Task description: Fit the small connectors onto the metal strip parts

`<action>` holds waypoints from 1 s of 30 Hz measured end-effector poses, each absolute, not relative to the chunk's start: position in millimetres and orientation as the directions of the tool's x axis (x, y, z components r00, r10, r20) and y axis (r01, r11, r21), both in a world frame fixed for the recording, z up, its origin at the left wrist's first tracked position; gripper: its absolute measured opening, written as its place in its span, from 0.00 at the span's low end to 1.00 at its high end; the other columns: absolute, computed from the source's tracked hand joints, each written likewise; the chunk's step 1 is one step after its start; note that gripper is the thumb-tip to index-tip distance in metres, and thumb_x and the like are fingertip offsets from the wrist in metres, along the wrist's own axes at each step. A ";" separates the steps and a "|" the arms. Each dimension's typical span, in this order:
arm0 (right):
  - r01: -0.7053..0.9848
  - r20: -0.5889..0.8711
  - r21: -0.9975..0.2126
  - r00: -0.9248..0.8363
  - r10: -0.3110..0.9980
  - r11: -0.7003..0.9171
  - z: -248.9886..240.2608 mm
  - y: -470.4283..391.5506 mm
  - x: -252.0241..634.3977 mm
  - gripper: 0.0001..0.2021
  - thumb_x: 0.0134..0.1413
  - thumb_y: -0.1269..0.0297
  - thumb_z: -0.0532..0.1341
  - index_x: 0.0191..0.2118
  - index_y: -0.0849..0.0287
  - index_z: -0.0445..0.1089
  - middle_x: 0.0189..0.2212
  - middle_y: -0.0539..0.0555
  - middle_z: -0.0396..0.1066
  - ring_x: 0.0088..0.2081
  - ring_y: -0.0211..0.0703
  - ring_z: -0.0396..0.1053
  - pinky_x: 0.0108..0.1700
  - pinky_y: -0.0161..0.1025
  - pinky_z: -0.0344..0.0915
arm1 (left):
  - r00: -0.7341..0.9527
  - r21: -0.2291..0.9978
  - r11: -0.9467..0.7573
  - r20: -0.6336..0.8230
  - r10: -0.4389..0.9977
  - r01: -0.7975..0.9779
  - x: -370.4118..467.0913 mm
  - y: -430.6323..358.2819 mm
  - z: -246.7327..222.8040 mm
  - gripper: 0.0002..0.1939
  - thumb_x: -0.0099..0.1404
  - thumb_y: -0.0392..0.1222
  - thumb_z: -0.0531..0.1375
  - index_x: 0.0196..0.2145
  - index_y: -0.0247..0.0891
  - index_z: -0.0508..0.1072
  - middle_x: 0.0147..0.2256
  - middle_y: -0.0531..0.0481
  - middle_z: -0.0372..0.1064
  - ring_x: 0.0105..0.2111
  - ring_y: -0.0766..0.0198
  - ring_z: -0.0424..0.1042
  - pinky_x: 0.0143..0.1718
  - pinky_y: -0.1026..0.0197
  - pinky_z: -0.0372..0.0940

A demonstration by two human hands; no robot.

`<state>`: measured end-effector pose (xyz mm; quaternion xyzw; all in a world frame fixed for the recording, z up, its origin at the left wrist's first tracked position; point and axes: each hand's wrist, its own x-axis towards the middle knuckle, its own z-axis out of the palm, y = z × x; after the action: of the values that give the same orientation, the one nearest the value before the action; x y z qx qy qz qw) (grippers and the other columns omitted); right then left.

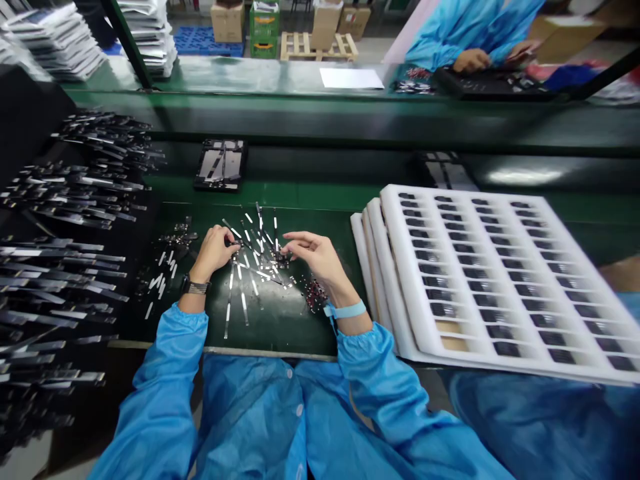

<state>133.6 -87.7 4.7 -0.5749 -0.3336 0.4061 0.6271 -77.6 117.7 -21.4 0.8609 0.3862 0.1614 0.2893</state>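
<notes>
My left hand (215,252) is pinched shut on a small dark part (237,244) whose exact kind I cannot make out. Just right of it, a loose pile of thin black-and-silver ribbon-like strips (260,243) lies on the green bench top (295,333). Over the pile's right edge hovers my right hand (317,260), index finger stretched and thumb apart, with nothing visible between them. Small dark components (280,260) lie right below its fingertips. Under its wrist sits a heap of tiny red and dark bits (315,293).
Bundles of similar strips (65,267) fill a dark rack at left. Short silver strips (161,280) lie beside my left wrist. White foam trays (480,280) with dark parts in slots are stacked at right. A black box (220,165) stands behind; across the bench, a person's hands (473,61) work.
</notes>
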 end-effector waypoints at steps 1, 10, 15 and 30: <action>-0.147 -0.048 -0.989 0.465 0.884 0.024 3.1 -87.2 133.9 0.15 0.52 0.55 0.74 0.43 0.55 0.78 0.31 0.53 0.83 0.36 0.48 0.80 0.38 0.42 0.72 | 0.643 0.651 -0.503 0.030 0.765 0.568 -77.9 117.5 -19.7 0.12 0.58 0.35 0.71 0.30 0.40 0.70 0.35 0.49 0.70 0.39 0.55 0.70 0.45 0.54 0.65; -0.134 0.001 -0.987 0.530 0.848 0.085 6.2 -96.5 133.2 0.09 0.55 0.58 0.74 0.34 0.55 0.78 0.30 0.53 0.83 0.36 0.48 0.82 0.35 0.41 0.72 | 0.717 0.963 -0.085 -0.130 0.685 0.255 -91.2 116.5 12.0 0.19 0.53 0.47 0.76 0.38 0.38 0.77 0.30 0.51 0.75 0.31 0.62 0.73 0.37 0.59 0.67; -0.207 -0.088 -0.978 0.424 0.901 0.002 5.8 -96.7 134.6 0.13 0.53 0.52 0.76 0.39 0.55 0.84 0.39 0.56 0.86 0.43 0.52 0.84 0.46 0.48 0.79 | 0.778 0.989 0.052 -0.139 0.612 0.135 -87.6 105.6 28.8 0.18 0.56 0.47 0.76 0.42 0.37 0.85 0.39 0.43 0.81 0.36 0.60 0.76 0.40 0.59 0.70; 0.242 0.141 -0.969 0.404 0.904 0.043 9.2 -99.1 130.1 0.13 0.59 0.50 0.72 0.33 0.55 0.81 0.37 0.55 0.81 0.37 0.46 0.74 0.38 0.42 0.69 | 0.804 0.984 0.050 -0.166 0.571 0.168 -71.5 87.3 21.8 0.14 0.58 0.45 0.74 0.41 0.38 0.87 0.39 0.44 0.82 0.34 0.61 0.76 0.39 0.59 0.70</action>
<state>130.1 -99.1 9.2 -0.6249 -0.4586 0.2965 0.5579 -71.5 87.3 21.8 0.6728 0.2747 0.1500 0.6704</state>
